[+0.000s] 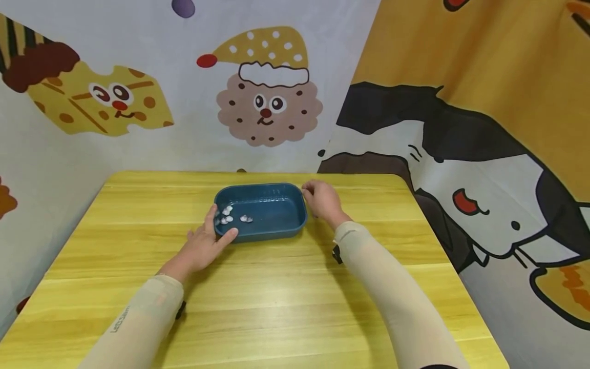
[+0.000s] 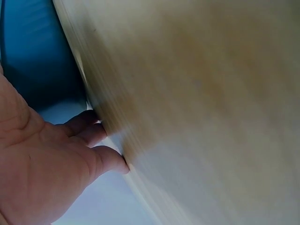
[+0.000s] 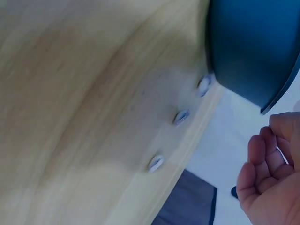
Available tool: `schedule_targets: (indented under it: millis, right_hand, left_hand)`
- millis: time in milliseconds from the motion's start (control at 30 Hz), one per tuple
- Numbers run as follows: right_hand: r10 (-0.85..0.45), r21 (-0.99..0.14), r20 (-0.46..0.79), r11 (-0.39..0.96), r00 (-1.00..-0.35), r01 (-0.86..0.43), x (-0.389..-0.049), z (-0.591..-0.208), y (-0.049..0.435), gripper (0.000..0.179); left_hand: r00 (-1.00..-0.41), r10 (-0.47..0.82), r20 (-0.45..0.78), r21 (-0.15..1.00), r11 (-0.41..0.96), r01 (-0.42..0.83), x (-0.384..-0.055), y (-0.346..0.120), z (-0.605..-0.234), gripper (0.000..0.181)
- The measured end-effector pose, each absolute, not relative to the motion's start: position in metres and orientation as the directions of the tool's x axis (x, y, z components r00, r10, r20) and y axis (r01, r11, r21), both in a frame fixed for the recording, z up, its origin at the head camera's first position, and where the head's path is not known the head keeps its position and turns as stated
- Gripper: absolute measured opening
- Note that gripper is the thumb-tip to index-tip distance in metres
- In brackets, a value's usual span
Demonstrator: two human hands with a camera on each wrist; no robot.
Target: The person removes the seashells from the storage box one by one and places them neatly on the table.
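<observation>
A dark blue rectangular tray (image 1: 272,237) stands on the wooden table, with several small whitish shells (image 1: 226,220) inside toward its left end. My left hand (image 1: 203,246) touches the tray's left end. Its index finger lies along the left rim and the thumb reaches the front corner; these fingers look fairly straight. At the opposite end, my right hand (image 1: 321,200) is close beside the rim with curled fingers. No thing shows between its fingertips, which are partly hidden. Three shells (image 3: 181,116) lie on the table near the tray in the right wrist view.
The yellow wood-grain table (image 1: 276,307) extends around the tray, its far edge close behind. A curtain (image 1: 184,143) with cartoon prints hangs beyond it and along the sides.
</observation>
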State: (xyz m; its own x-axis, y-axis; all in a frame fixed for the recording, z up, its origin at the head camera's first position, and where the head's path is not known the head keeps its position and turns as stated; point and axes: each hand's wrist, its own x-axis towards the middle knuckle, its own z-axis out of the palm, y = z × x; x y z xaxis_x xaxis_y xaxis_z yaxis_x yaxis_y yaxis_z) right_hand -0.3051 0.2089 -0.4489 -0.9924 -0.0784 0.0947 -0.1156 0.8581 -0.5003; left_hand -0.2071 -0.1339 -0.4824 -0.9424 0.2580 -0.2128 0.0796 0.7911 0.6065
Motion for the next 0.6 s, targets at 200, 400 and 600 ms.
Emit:
schedule_targets:
  millis: [200,400,600]
  right_hand:
    - [-0.179,-0.365,0.217,0.897,-0.96,-0.25,-0.304,-0.445,0.189,0.022]
    - [-0.303,-0.288,0.235,0.886,-0.924,-0.364,-0.299,-0.455,0.166,0.033]
    - [-0.311,-0.376,0.124,0.864,-0.942,-0.335,-0.298,-0.462,0.147,0.05]
  left_hand:
    - [-0.945,0.254,-0.208,0.604,0.793,0.08,-0.207,-0.134,-0.481,0.108]
    - [-0.946,0.253,-0.205,0.609,0.789,0.079,-0.207,-0.135,-0.483,0.108]
    - [-0.943,0.256,-0.214,0.608,0.79,0.077,-0.209,-0.135,-0.486,0.108]
